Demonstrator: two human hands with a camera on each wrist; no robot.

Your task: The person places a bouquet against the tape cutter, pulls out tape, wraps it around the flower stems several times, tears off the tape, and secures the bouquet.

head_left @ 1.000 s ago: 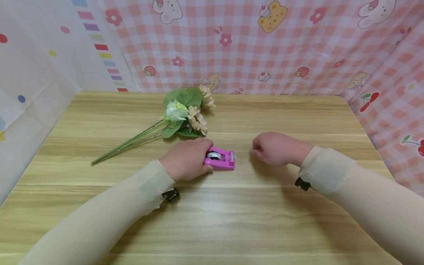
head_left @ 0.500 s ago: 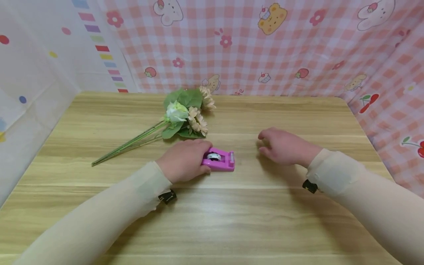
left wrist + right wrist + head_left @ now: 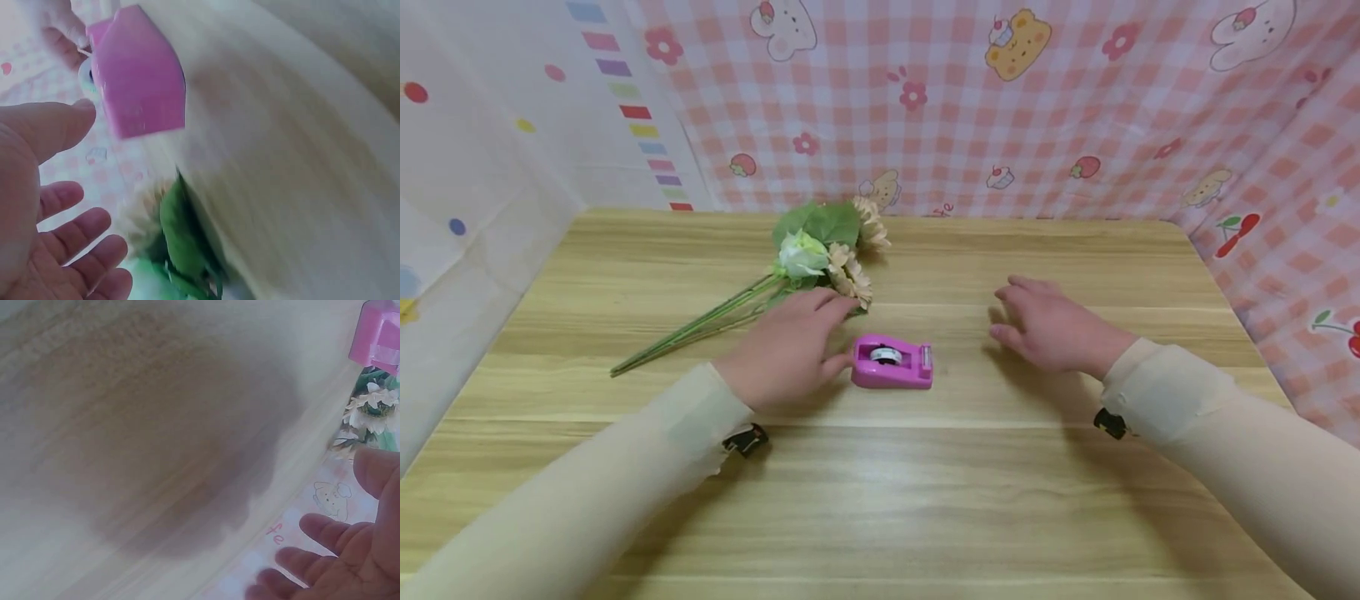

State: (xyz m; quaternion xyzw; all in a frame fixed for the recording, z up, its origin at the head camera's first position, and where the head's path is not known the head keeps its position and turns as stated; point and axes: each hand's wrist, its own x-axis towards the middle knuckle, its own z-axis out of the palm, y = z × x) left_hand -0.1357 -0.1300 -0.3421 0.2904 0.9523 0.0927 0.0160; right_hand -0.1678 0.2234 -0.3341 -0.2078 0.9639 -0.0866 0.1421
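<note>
A pink tape dispenser [image 3: 891,379] with a small roll of tape stands mid-table, its cutter end facing right. My left hand [image 3: 790,350] is just left of it, fingers and thumb spread and holding nothing; in the left wrist view the dispenser [image 3: 140,81] shows beyond the thumb. Further right my right hand [image 3: 1056,325] hovers over the table with fingers loosely extended, nothing in them. Behind the left hand lies a bunch of artificial flowers [image 3: 802,254], a whitish-green bloom and beige ones with green leaves. The left fingers overlap its lower leaves in the head view.
The flowers' long green stems [image 3: 692,331] point toward the front left of the wooden table [image 3: 925,508]. A pink checked cloth [image 3: 947,125] hangs behind the table and along its right side. A white dotted cloth [image 3: 482,158] covers the left side.
My left hand has let go of the tape dispenser and drawn back to the left. My right hand has moved slightly right and its curled fingers have opened out.
</note>
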